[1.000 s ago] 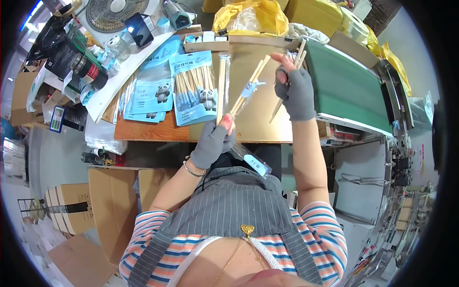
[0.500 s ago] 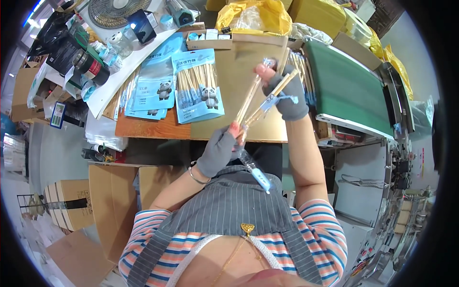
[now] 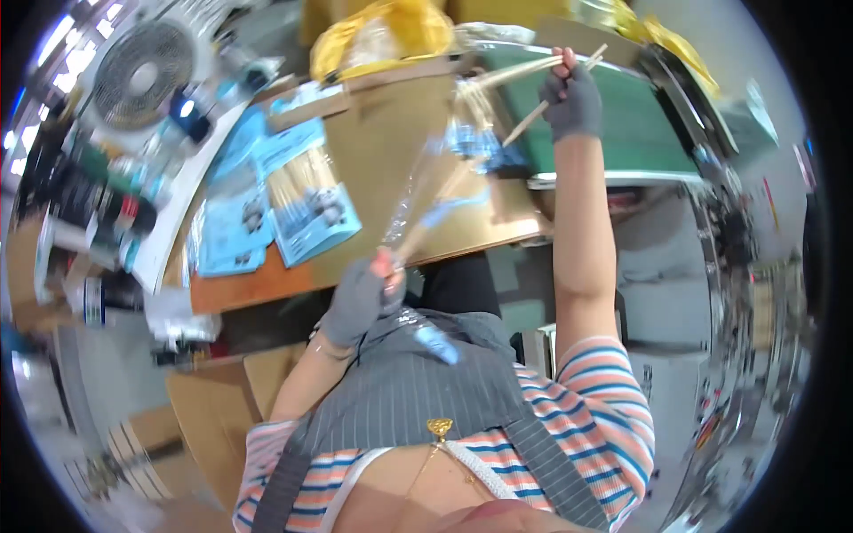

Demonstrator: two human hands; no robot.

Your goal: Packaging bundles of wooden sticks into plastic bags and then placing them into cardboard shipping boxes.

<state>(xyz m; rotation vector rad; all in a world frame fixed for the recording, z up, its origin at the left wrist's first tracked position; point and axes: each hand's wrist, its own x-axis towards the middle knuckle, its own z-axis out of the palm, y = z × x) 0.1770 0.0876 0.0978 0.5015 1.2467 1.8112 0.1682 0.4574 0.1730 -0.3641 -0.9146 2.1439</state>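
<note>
My left hand point(image 3: 362, 298), in a grey fingerless glove, is closed low in front of the table edge. It grips chopsticks in clear sleeves point(image 3: 410, 244) with blue printed parts; one sleeve end point(image 3: 434, 343) hangs over my apron. Far out to the right, my gloved right hand point(image 3: 571, 96) is closed on bare wooden chopsticks point(image 3: 524, 71) that point in different directions. Below and left of it lies a pile of sleeved chopsticks point(image 3: 475, 138), blurred by motion. A blue pouch of chopsticks point(image 3: 311, 200) with a panda picture lies on the left side of the table.
More blue pouches point(image 3: 233, 240) lie beside the filled one. A small cardboard box point(image 3: 309, 108) and a yellow bag point(image 3: 382, 40) stand at the back. The green conveyor belt point(image 3: 613, 133) runs at the right. A fan point(image 3: 142, 71) and bottles crowd the left bench.
My right hand has moved away from my left, to the right and farther out, over the green belt, with bare chopsticks in it. My left hand has shifted left and nearer. The view has turned.
</note>
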